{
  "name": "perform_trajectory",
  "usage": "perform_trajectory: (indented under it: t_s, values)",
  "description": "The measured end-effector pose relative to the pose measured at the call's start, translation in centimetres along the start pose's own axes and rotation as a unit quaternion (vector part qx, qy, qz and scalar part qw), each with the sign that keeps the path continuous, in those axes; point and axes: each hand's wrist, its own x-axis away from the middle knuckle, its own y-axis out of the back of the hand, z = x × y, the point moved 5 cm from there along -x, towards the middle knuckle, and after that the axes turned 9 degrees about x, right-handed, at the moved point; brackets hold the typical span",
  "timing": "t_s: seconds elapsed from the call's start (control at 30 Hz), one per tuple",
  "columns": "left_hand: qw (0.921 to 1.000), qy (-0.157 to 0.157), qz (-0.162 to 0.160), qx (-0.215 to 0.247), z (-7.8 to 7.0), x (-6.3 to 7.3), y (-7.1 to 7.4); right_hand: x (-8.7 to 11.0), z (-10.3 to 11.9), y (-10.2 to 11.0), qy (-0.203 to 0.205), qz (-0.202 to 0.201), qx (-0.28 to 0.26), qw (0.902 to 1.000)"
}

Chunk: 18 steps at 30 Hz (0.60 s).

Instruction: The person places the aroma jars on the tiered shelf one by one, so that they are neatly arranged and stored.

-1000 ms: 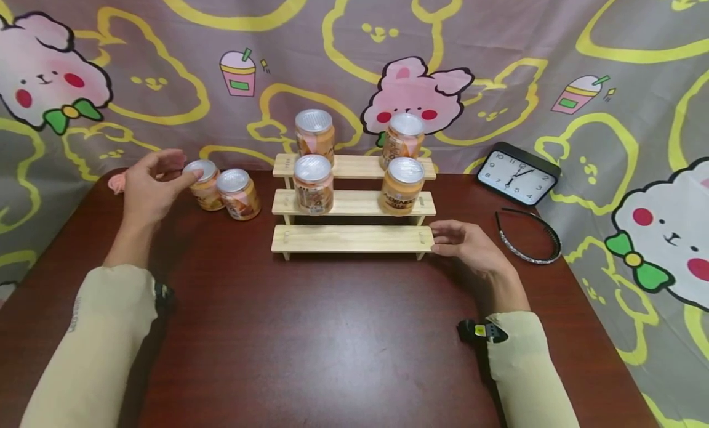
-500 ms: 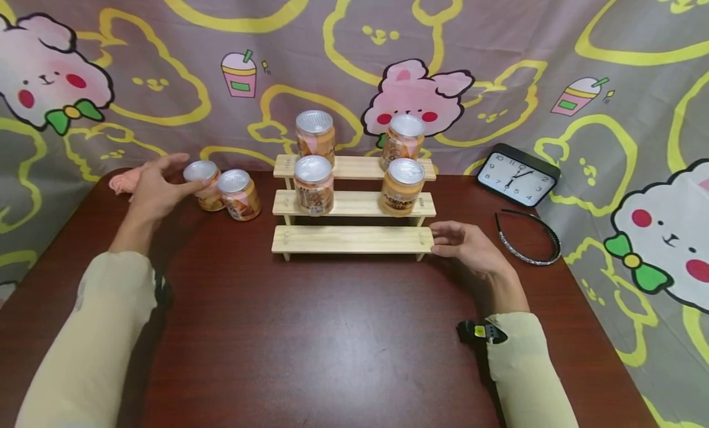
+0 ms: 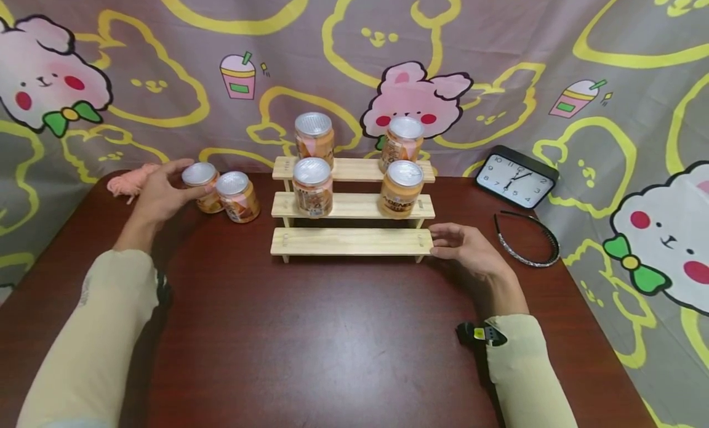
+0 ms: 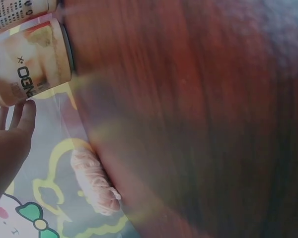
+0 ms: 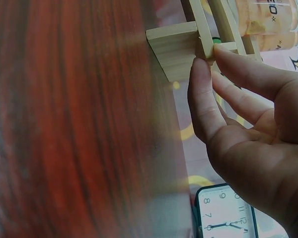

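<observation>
beside pink yarn [image 3: 131, 181], the left hand [image 3: 159, 195] grips a jar [image 3: 210, 203] (1 of 6), the right hand [image 3: 471, 249] pinching a rack [image 3: 356, 205].

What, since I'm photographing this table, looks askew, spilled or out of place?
Nothing much stands out: the four jars on the wooden rack and the two jars beside it look upright, and no spill shows. At most, the clock sits turned at an angle to the rack.
</observation>
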Motion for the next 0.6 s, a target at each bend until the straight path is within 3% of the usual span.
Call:
perform_trajectory:
  t_s: [0.23, 0.6]
  values:
    - [0.9999, -0.007, -0.013, -0.009, -0.2, -0.1, 0.0, 0.0, 0.1, 0.1, 0.006, -0.004, 0.012, 0.9999]
    - [0.9994, 0.01, -0.024, -0.025, -0.4, 1.0, 1.0, 0.0, 0.0, 0.0, 0.003, 0.003, 0.002, 1.0]
